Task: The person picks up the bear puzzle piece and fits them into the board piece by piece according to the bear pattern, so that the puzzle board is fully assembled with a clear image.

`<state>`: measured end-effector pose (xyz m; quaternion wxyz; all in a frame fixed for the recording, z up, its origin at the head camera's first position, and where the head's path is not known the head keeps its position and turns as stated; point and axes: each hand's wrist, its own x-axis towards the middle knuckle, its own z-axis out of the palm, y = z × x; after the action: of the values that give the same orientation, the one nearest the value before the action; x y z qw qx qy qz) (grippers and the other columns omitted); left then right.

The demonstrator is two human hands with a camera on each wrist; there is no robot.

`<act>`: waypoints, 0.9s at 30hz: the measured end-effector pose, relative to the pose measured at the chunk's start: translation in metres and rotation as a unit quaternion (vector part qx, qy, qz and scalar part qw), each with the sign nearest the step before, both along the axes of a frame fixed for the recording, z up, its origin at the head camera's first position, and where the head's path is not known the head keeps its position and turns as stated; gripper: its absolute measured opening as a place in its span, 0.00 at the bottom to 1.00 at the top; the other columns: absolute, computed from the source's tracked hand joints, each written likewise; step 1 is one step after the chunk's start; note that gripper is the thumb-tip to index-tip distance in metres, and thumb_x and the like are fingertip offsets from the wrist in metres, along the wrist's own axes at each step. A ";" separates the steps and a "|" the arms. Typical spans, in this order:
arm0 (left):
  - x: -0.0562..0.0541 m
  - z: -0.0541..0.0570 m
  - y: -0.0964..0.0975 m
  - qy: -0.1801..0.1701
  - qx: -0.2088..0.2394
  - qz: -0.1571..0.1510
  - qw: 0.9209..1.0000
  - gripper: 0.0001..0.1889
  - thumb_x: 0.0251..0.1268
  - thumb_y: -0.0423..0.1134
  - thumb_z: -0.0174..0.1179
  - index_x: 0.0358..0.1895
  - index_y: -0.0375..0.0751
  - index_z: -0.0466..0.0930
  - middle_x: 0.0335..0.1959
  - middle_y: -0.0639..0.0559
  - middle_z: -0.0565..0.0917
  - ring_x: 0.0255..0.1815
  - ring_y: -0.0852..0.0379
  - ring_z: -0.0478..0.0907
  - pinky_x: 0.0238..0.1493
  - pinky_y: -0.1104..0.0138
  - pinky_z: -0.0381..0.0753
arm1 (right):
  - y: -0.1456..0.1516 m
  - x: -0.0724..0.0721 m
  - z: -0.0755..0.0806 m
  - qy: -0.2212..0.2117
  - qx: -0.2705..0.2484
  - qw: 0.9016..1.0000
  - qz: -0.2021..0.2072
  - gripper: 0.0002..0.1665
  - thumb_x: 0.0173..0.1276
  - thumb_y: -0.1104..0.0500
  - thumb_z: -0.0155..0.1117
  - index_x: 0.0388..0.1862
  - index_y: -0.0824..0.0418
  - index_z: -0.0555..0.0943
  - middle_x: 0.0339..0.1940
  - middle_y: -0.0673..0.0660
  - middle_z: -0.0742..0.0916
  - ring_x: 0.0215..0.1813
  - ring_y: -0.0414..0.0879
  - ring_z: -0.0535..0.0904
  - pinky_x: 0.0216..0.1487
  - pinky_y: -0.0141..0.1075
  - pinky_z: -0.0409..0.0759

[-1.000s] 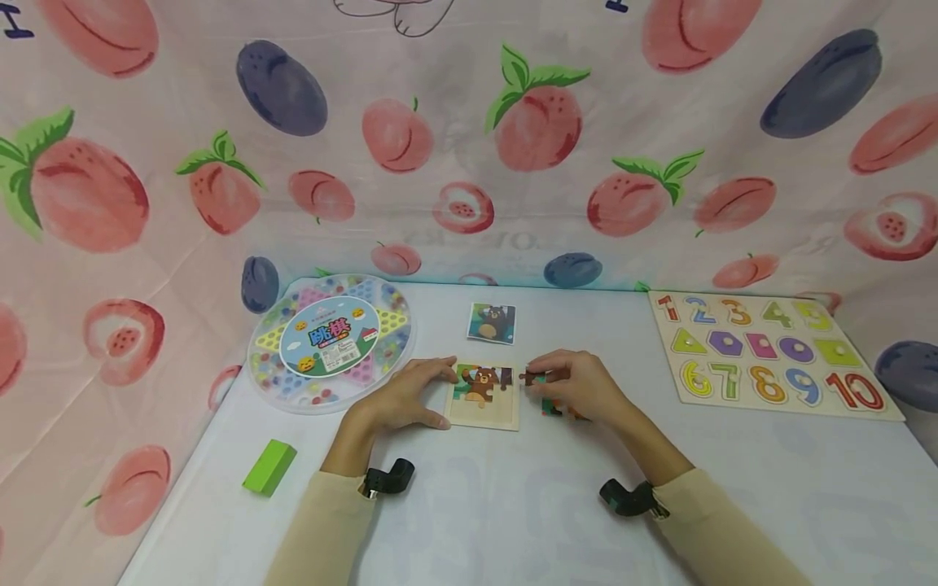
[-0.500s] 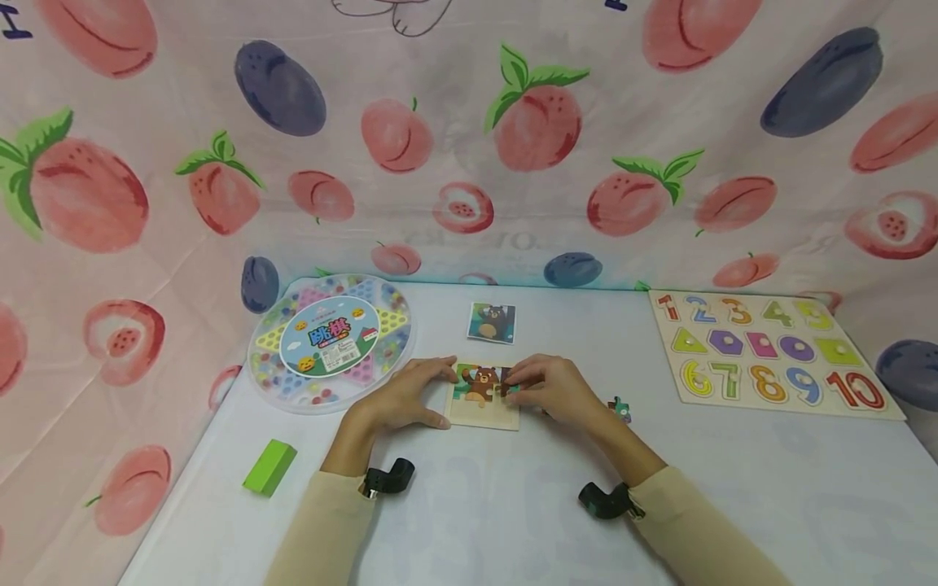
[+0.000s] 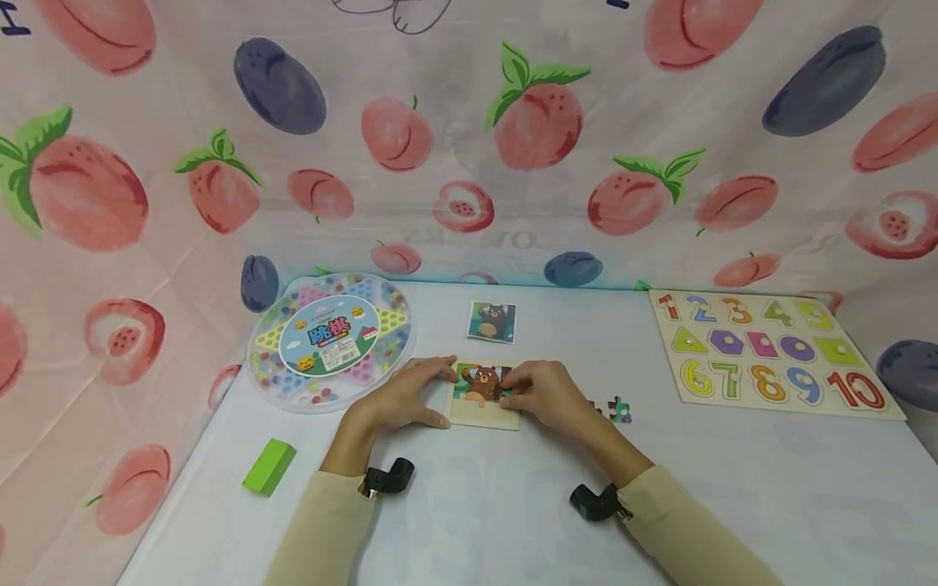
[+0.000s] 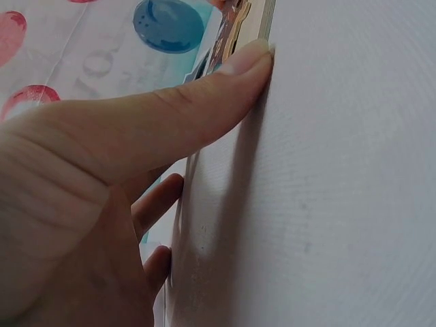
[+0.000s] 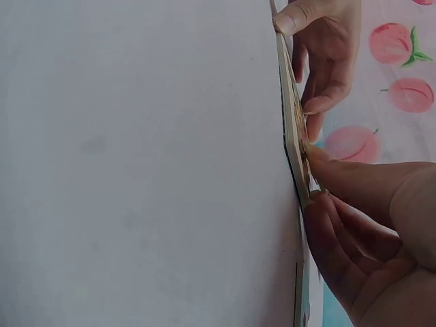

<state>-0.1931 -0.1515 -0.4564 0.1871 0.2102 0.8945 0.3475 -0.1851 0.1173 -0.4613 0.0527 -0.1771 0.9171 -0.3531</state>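
Note:
A small wooden puzzle board [image 3: 479, 417] with a brown bear picture partly laid in it rests on the white table. My left hand [image 3: 401, 396] holds its left side, thumb at the near corner and index finger at the far one. At the board's right side, my right hand [image 3: 548, 394] pinches a puzzle piece [image 3: 506, 393], mostly hidden by the fingertips. In the right wrist view, the right thumb lies over the board's face and the fingers are at its edge. Loose puzzle pieces [image 3: 620, 409] lie right of that hand, partly covered by it.
Behind the board lies a bear picture card [image 3: 492, 323]. A round Chinese checkers set [image 3: 330, 338] is at the back left, a green block [image 3: 269, 467] nearer on the left. A number and shape board [image 3: 777, 354] lies at the right. Fruit-print cloth hangs behind.
My right hand has carried a puzzle piece leftward from beside the loose pieces onto the board's right side, uncovering loose pieces behind it. My left hand has stayed at the board.

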 end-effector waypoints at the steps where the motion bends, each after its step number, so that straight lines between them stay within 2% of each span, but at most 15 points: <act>1: 0.000 0.000 0.000 0.002 0.000 -0.001 1.000 0.31 0.48 0.39 0.80 0.59 0.50 0.78 0.82 0.55 0.63 0.84 0.46 0.55 0.84 0.45 0.52 | -0.001 0.000 0.001 0.003 0.007 1.000 -0.001 0.13 0.57 0.58 0.80 0.41 0.59 0.91 0.40 0.52 0.91 0.37 0.38 0.80 0.38 0.29 0.80; 5: -0.001 -0.001 0.000 0.005 0.000 -0.004 1.000 0.32 0.48 0.39 0.80 0.60 0.50 0.78 0.82 0.55 0.63 0.84 0.47 0.55 0.84 0.45 0.53 | -0.004 0.000 0.002 0.006 0.029 0.999 -0.016 0.12 0.56 0.57 0.81 0.39 0.57 0.91 0.38 0.51 0.90 0.37 0.38 0.82 0.40 0.31 0.82; 9: -0.001 -0.002 0.000 0.002 0.000 -0.004 1.000 0.32 0.48 0.39 0.80 0.60 0.50 0.78 0.82 0.55 0.63 0.84 0.48 0.54 0.85 0.46 0.52 | -0.006 0.000 0.003 0.007 0.035 0.999 -0.025 0.10 0.55 0.58 0.82 0.35 0.56 0.91 0.34 0.51 0.90 0.34 0.37 0.80 0.37 0.30 0.81; 17: -0.001 -0.001 0.000 -0.005 0.006 -0.003 1.000 0.32 0.49 0.39 0.80 0.61 0.50 0.78 0.82 0.55 0.63 0.84 0.47 0.54 0.84 0.45 0.52 | -0.007 -0.001 0.005 0.003 0.039 0.999 -0.014 0.05 0.57 0.62 0.80 0.32 0.58 0.91 0.34 0.52 0.89 0.35 0.39 0.80 0.38 0.31 0.81; 27: -0.001 0.000 0.000 -0.004 -0.003 -0.002 1.000 0.32 0.49 0.40 0.79 0.60 0.50 0.78 0.82 0.55 0.63 0.84 0.46 0.54 0.85 0.45 0.51 | -0.006 -0.004 0.007 0.001 0.049 0.999 -0.004 0.05 0.57 0.60 0.80 0.32 0.59 0.91 0.36 0.52 0.89 0.41 0.43 0.82 0.47 0.40 0.84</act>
<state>-0.1939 -0.1512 -0.4560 0.1921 0.2096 0.8943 0.3454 -0.1895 0.1115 -0.4543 0.0592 -0.1714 0.9342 -0.3073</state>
